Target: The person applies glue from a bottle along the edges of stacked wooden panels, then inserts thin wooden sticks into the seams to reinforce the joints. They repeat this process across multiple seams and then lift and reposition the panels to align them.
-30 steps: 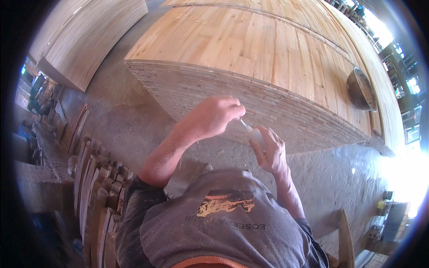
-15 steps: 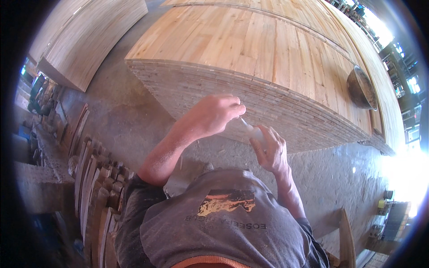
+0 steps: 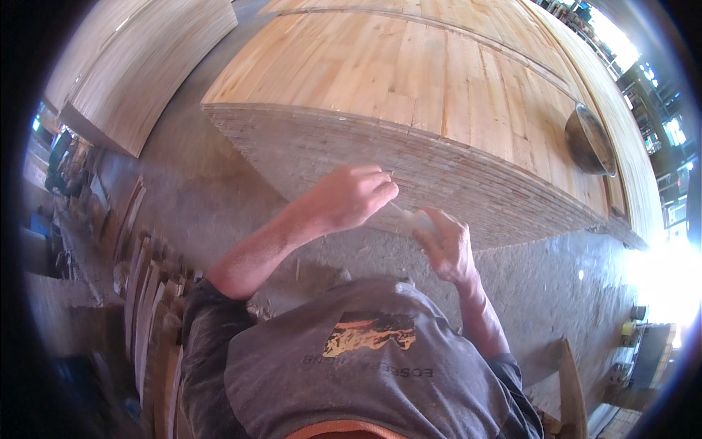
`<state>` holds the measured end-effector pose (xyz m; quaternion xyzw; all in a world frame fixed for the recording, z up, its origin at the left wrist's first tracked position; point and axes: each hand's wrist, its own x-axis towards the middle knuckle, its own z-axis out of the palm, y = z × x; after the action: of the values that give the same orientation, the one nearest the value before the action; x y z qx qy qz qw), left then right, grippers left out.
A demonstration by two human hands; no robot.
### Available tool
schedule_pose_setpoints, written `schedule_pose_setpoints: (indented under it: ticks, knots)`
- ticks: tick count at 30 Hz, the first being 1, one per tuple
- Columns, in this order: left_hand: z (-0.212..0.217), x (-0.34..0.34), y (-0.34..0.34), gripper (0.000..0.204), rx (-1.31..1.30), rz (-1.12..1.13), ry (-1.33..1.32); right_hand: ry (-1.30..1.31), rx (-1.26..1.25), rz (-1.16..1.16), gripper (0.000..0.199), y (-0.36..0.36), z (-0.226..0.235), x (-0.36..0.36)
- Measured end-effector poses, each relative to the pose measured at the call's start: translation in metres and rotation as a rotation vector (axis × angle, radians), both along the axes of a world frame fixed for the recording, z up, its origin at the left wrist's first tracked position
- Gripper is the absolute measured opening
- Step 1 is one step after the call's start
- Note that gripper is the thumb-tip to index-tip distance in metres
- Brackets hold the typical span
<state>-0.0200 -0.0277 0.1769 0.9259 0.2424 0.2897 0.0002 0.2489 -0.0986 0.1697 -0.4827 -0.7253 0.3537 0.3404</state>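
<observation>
Fingers (image 3: 383, 193) of the left hand (image 3: 348, 197): one thumb and forefinger pinched together, the others curled, near the middle of the frame; whether something small sits in the pinch I cannot tell.
Fingers of the right hand (image 3: 449, 246): curled part-way around one bottle, right of the frame's middle.
White bottle (image 3: 417, 221): one, tilted, just right of the frame's middle, its one narrow nozzle (image 3: 397, 208) aimed up and left at the pinch; motion blur hides whether the two touch.
Forearms: two, both bare, one left and one right of the lower middle.
Shirt (image 3: 351, 380): one, dark grey, with one orange-and-yellow print, bottom middle.
Panel stack (image 3: 351, 66): one large, upper middle, its many layered edges too fine to count; at least one more wooden surface lies beyond it, toward the upper right.
Bowl (image 3: 585, 139): one, dark and round, tilted, on the wood at the right.
Second stack (image 3: 157, 73): one at least, upper left.
Wood strips (image 3: 150, 307): several, blurred past counting, lower left.
Plank (image 3: 572, 388): one, narrow, lower right.
</observation>
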Motion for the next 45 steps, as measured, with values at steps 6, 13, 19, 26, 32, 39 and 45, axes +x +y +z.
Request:
schedule_pose_setpoints:
  ticks: [6, 13, 19, 26, 32, 39, 45]
  knots:
    - [-0.014, -0.005, 0.006, 0.019, -0.049, -0.011, 0.011, -0.043, -0.012, 0.081, 0.026, 0.008, 0.004, -0.001]
    - [-0.017, -0.005, 0.011, 0.022, -0.294, 0.010, -0.011, -0.082, 0.219, 0.109, 0.036, 0.012, -0.014, -0.004]
    - [-0.006, -0.005, 0.017, 0.021, -0.422, 0.045, 0.067, -0.084, 0.321, 0.025, 0.039, 0.016, -0.029, -0.010]
    - [0.018, 0.008, 0.030, 0.015, -0.333, 0.039, 0.006, 0.083, 0.086, -0.035, 0.033, 0.031, -0.047, -0.011]
    - [0.043, -0.003, 0.071, 0.031, -0.428, 0.176, -0.298, 0.089, 0.278, -0.248, 0.028, 0.088, -0.008, 0.065]
    - [0.009, -0.086, 0.183, 0.043, -0.027, 0.378, -0.074, -0.216, 0.471, -0.712, 0.046, 0.248, -0.004, 0.188]
    - [-0.021, -0.105, 0.199, 0.049, 0.087, 0.304, 0.002, -0.233, 0.441, -0.557, 0.052, 0.220, -0.020, 0.224]
